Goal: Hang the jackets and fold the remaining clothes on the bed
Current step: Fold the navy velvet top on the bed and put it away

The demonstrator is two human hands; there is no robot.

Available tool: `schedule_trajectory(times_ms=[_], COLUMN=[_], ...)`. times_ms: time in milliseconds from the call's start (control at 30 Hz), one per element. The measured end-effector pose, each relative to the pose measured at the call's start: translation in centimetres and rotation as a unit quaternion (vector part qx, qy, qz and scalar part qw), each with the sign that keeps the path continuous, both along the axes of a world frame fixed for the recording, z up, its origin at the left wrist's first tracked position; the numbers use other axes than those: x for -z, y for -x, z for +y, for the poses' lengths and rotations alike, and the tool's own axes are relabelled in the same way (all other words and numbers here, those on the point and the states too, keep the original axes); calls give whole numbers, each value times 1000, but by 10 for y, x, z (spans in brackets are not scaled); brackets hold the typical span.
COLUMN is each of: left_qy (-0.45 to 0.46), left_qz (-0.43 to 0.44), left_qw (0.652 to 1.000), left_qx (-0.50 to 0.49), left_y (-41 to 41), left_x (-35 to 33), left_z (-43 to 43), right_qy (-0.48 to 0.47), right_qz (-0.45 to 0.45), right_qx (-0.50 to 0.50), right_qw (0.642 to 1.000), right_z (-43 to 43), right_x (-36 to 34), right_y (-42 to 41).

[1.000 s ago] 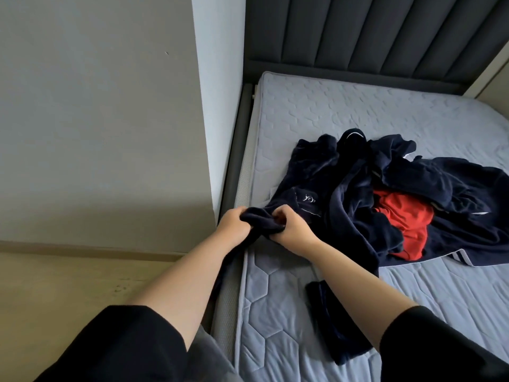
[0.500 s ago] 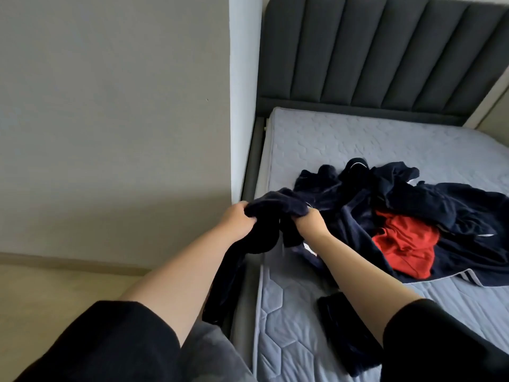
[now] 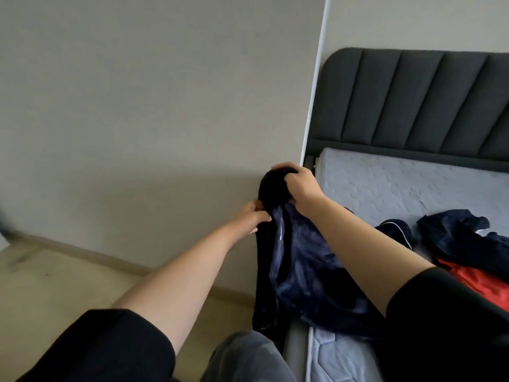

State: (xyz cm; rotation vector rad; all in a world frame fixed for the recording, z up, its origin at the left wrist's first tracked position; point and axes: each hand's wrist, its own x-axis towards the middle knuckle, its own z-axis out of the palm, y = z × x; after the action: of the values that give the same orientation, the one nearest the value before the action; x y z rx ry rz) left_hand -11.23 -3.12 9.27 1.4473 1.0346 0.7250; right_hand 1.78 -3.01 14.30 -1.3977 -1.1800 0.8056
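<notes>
**A:** Both hands are up at the left edge of the bed. The right hand [image 3: 300, 183] is the higher one, with its fingers curled tight round the bunched top of a dark navy velvety garment [image 3: 303, 266].

**B:** And the left hand [image 3: 253, 216]?

**A:** It's just below, close to the beige wall [image 3: 137, 106], with thumb and fingers pinching the garment's edge beside a thin pale stripe. Neither hand is open.

**B:** Where does the cloth go from there?

**A:** It hangs straight down between the two forearms. One part drops past the side of the bed and the rest drapes onto the near corner of the pale grey quilted mattress [image 3: 385, 183]. It may be a jacket, but crumpled like this I can't say for sure.

**B:** What's lying on the bed?

**A:** Off to the right, well apart from the hands, there's a rumpled heap of navy clothes [image 3: 454, 235] with white piping. A bright red garment [image 3: 482, 285] pokes out from under its near side, touching it. Behind that, the mattress runs back to the charcoal padded headboard [image 3: 413, 100].

**B:** And nearest the camera?

**A:** Black sleeves, a grey-trousered knee, and pale wooden floor [image 3: 55, 285] on the left.
</notes>
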Motion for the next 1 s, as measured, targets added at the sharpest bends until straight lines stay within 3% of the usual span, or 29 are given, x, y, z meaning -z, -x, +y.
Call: schedule_trajectory(times_ms=[100, 233, 367, 467, 533, 600, 700, 767, 900, 1000], left_qy=[-89, -125, -69, 38, 72, 47, -59, -118, -212, -266], left_qz=[54, 66, 157, 255, 259, 278, 358, 343, 291, 271], left_qw=[995, 989, 979, 958, 951, 939, 884, 862, 821, 806], left_qx=[-3, -49, -111, -129, -154, -197, -295, -355, -443, -454], left_y=[27, 65, 98, 119, 140, 167, 214, 246, 293, 302], left_x=[-12, -22, -41, -61, -78, -100, -137, -160, -205, -228], left_z=[-1, 4, 3, 0, 1, 1, -7, -10, -19, -25], right_qy=[-19, -63, -113, -152, -185, -223, -260, -243, -94, -44], right_qz=[39, 98, 135, 139, 121, 117, 118, 100, 119, 12], right_qx=[-38, -85, -121, -154, -169, -174, -142, -120, -137, -96], right_qw=[998, 990, 977, 966, 961, 952, 948, 957, 979, 994], right_z=[5, 11, 16, 14, 10, 7, 3, 9, 18, 31], right_x=[-29, -72, -121, -160, -186, -211, -237, -242, -225, -199], right_y=[34, 79, 129, 173, 200, 222, 235, 231, 209, 191])
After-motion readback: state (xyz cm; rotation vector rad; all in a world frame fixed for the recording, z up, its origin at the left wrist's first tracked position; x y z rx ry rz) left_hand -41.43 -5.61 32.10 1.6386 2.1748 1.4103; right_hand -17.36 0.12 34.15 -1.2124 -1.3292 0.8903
